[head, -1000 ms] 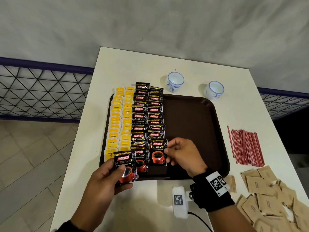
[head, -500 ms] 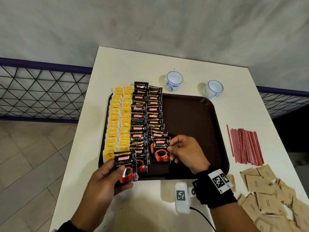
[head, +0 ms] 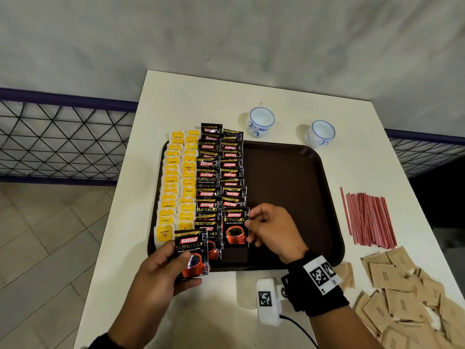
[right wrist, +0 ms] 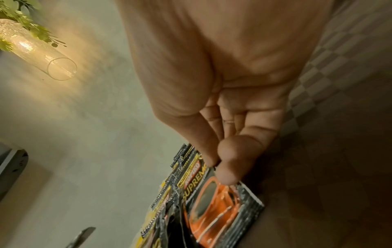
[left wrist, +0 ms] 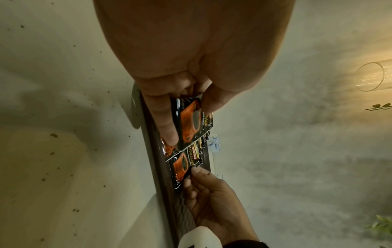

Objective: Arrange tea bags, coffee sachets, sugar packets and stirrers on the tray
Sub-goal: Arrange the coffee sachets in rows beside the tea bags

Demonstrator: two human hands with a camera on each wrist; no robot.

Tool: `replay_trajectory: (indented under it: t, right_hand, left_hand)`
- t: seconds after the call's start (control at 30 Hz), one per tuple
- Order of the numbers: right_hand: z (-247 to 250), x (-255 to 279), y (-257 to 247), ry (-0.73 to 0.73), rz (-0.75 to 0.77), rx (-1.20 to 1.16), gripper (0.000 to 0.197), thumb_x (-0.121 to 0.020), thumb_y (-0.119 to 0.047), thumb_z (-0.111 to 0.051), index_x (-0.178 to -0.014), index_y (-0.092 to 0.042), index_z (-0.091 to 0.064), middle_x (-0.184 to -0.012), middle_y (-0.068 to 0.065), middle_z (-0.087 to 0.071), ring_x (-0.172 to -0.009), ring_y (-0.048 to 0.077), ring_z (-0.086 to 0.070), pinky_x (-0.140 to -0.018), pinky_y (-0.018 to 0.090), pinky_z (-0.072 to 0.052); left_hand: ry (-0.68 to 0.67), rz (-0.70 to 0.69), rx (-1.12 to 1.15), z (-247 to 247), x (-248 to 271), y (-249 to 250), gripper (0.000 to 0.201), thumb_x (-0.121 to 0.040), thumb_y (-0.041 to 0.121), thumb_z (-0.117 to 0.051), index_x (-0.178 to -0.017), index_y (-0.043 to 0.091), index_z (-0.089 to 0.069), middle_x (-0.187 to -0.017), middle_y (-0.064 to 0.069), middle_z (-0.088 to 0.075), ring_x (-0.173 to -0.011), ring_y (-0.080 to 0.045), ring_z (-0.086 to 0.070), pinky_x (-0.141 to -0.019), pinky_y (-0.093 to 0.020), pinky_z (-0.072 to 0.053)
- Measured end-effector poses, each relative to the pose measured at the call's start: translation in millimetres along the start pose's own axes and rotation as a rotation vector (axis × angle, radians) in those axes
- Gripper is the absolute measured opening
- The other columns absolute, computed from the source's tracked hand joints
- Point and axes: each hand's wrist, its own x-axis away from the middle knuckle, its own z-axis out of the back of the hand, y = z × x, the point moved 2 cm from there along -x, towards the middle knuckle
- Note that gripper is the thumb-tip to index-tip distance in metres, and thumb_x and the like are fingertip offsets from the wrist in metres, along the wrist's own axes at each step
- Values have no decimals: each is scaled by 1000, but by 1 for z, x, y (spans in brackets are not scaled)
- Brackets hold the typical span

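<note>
Head: sachet [head: 235,227] upright, lengthwise away.

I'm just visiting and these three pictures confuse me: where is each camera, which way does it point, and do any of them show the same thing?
Head: worn on the head, looking down at the tray; both hands and forearms show.
Left wrist: looks along the left hand at the coffee sachet it holds; the right hand also shows.
Right wrist: looks along the right hand at the sachet it pinches.
Shared: all three show the right hand's sachet.
</note>
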Motion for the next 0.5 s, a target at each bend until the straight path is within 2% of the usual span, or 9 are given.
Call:
replay_trajectory:
  t: [0.1,0.2,0.27,0.33,0.37,0.43,0.5]
  right_hand:
    - [0,0,1,5,1,28,8,-90,-5,-68,-90,-11,-63,-74,9,-64,-50,17,-64,-42,24,-43]
    - [1,1,1,10,8,34,9,-89,-5,-68,-88,-12,-63,-72,8,-64,-50,16,-64,-42,24,-43]
    - [1,1,0,13,9,42,10,-90,-5,-68,-87,-12,-63,-71,7,-64,-50,16,-64,-42,24,-43]
    - [0,1,-1,14,11,54,10,-90,-5,-68,-87,-13,-63,-71,6,-64,-50,16,-64,-42,24,-43]
    - [0,1,-2,15,12,57,11,-90,-4,-68,-87,-13,-62,-70,6,-65,-51,16,-64,-42,24,-43]
    - [0,2,-3,15,15,57,11,-90,-4,-68,-86,-14,-62,-70,5,-65,-51,17,-64,-42,25,-43]
    - [0,2,-3,19,19,57,11,-90,-4,-68,-86,-14,-63,-70,5,-65,-51,17,-65,-42,25,-44]
  left_hand:
    - [-11,-43,-77,-3,4,5,24,-99,9,-57,-115,23,-70,-108,-5,-76,-96,-28,-74,-76,-47,-63]
    - [-94,-210,-294,-11,7,28,26,-101,9,-54,-103,29,-71,-98,7,-78,-93,-17,-73,-73,-35,-58]
    - [-184,-325,-423,-22,7,50,25,-103,15,-53,-103,33,-71,-100,12,-76,-95,-7,-71,-81,-30,-54]
    - [-237,-411,-564,-35,-1,73,22,-104,22,-51,-103,36,-67,-99,14,-74,-91,1,-68,-77,-21,-52]
    - [-254,-447,-646,-43,-7,83,19,-104,24,-50,-101,35,-65,-96,11,-73,-87,-1,-67,-72,-20,-50]
    - [-292,-504,-797,-58,-20,100,14,-104,27,-48,-98,29,-60,-91,3,-70,-84,-15,-65,-72,-35,-51]
    - [-321,-514,-889,-71,-34,108,14,-105,27,-46,-93,25,-54,-87,-4,-66,-80,-24,-62,-72,-41,-50]
